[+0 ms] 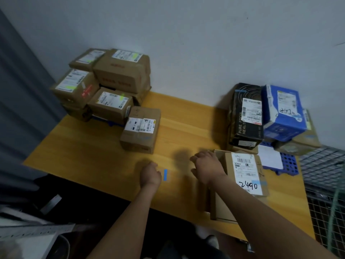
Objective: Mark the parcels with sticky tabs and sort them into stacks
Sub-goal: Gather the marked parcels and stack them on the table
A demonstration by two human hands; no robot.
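My left grip (151,174) pinches a blue tab (165,174); my right grip (207,168), hold unclear, touches the front-edge parcel (246,172). Next: stick tab.

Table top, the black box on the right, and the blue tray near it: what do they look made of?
Table top: wood or wood-look laminate, honey-yellow with lengthwise grain streaks, satin sheen. Black box: printed cardboard, semi-gloss, folded edges and a paper label stuck on. Blue tray: likely moulded plastic, even colour with a regular grid of holes.
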